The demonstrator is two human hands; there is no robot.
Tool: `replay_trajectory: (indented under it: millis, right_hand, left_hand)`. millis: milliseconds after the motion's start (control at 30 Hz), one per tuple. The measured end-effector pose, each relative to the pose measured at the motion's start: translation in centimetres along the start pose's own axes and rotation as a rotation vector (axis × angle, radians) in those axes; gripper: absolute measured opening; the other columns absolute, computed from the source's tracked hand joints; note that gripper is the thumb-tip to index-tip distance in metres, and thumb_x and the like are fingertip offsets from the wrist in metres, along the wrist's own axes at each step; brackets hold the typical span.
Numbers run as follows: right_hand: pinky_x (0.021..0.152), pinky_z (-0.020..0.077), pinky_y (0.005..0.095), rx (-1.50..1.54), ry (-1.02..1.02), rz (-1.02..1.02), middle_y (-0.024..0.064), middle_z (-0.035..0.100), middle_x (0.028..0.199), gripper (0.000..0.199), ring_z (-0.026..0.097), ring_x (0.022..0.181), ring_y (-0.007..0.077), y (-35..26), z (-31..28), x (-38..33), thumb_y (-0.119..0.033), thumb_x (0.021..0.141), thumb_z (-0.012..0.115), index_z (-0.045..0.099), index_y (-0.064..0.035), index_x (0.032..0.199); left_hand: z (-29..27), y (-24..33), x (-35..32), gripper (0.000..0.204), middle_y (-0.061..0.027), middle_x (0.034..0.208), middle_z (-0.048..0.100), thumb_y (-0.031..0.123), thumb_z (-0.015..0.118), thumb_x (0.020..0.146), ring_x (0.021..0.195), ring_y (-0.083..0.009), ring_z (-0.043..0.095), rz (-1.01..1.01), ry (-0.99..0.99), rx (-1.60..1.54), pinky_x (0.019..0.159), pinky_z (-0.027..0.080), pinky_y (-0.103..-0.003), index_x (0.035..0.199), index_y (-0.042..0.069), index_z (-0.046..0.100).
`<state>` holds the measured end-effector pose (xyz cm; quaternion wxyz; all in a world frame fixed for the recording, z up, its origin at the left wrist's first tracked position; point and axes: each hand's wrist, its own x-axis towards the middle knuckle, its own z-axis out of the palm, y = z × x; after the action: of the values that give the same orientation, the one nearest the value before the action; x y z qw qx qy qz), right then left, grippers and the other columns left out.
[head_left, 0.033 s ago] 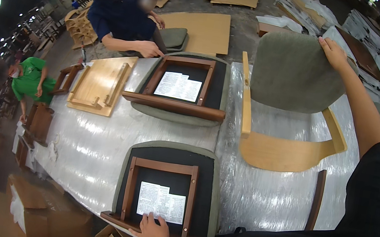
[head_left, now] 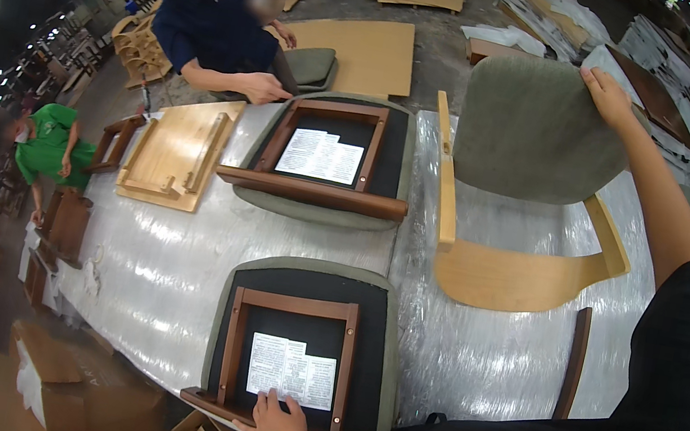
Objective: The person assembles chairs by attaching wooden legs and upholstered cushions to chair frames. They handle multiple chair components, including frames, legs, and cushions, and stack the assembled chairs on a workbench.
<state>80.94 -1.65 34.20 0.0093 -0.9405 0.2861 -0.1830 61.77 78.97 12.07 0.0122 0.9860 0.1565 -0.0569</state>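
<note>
My right hand (head_left: 607, 97) grips the upper right edge of a grey upholstered chair seat (head_left: 541, 134), which stands tilted up. Below the seat lies a light wood chair frame (head_left: 516, 281) with a curved back and two arms. My left hand (head_left: 280, 424), fingers apart, rests on the near upturned chair seat (head_left: 386, 350). That seat has a black underside, a dark brown wooden frame (head_left: 235, 343) and white paper labels (head_left: 295, 376). The fingertips touch the labels' lower edge, and the thumb lies along the front rail.
A second upturned seat (head_left: 314, 209) lies farther along the plastic-covered table (head_left: 161, 276); a co-worker's hand (head_left: 266, 89) is at its edge. Light wood panel (head_left: 178, 151) at left, dark curved piece (head_left: 575, 364) at right. Cardboard boxes (head_left: 87, 392) stand near left; another person (head_left: 56, 140) is far left.
</note>
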Motion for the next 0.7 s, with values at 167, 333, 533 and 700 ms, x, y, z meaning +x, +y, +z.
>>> replay_trajectory:
  millis: [167,333,533,700]
  right_hand:
    - [0.108,0.0399,0.0449,0.054,-0.064,0.019,0.0119,0.066,0.128,0.060,0.059,0.128,0.0338,1.9,0.1,0.4,-0.064,0.108,0.037,0.064,-0.0136,0.129]
    - [0.121,0.0322,0.0396,0.025,0.012,0.049,0.0100,0.057,0.149,0.070,0.049,0.144,0.0295,2.8,0.6,0.7,-0.066,0.108,0.036,0.054,-0.0134,0.151]
    - [0.120,0.0313,0.0339,0.154,0.043,0.131,0.0062,0.061,0.145,0.072,0.051,0.140,0.0232,2.4,0.3,0.3,-0.068,0.107,0.040,0.057,-0.0101,0.148]
    - [0.119,0.0321,0.0350,0.177,0.071,0.109,0.0061,0.062,0.142,0.069,0.053,0.138,0.0231,1.9,0.6,0.2,-0.066,0.108,0.039,0.058,-0.0119,0.145]
  left_hand:
    - [-0.6,1.0,0.9,0.054,-0.0134,0.142,0.065,0.027,0.068,0.091,0.133,-0.0292,0.061,0.022,0.073,-0.027,0.124,-0.003,-0.072,0.141,0.005,0.063]
    - [-1.9,1.7,1.0,0.050,-0.0076,0.140,0.069,0.040,0.060,0.101,0.129,-0.0289,0.064,0.039,-0.040,0.019,0.120,0.010,-0.077,0.144,0.014,0.064]
    - [-2.4,2.0,1.1,0.047,-0.0061,0.139,0.070,0.040,0.059,0.101,0.129,-0.0291,0.064,0.055,-0.019,-0.003,0.120,0.009,-0.077,0.141,0.016,0.066]
    - [-1.8,1.7,1.1,0.055,-0.0144,0.142,0.065,0.031,0.065,0.095,0.133,-0.0314,0.060,-0.011,-0.088,-0.080,0.122,0.001,-0.074,0.144,0.008,0.061]
